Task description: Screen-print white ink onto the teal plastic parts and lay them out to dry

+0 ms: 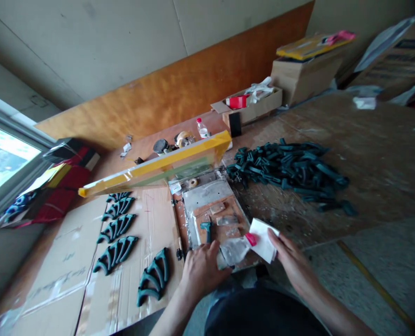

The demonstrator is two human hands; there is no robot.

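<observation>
My left hand (202,267) is low over the work board, fingers curled on the lower end of a dark green razor-shaped handle (206,227). The palm side and most of that grip are hidden. My right hand (289,256) pinches a folded white cloth or paper pad (262,239) by its right edge. Between the hands a clear squeeze bottle (234,251) lies on its side, its red cap (251,239) against the pad. The board (202,198) beneath carries small clear blocks (227,219) on a brown patch.
Right of the board is a heap of green handles (287,168). Rows of similar handles (115,254) lie on cardboard (65,261) at left. A yellow-edged panel (158,163) leans behind the board. Farther back are a small bottle (202,128) and an open carton (259,107).
</observation>
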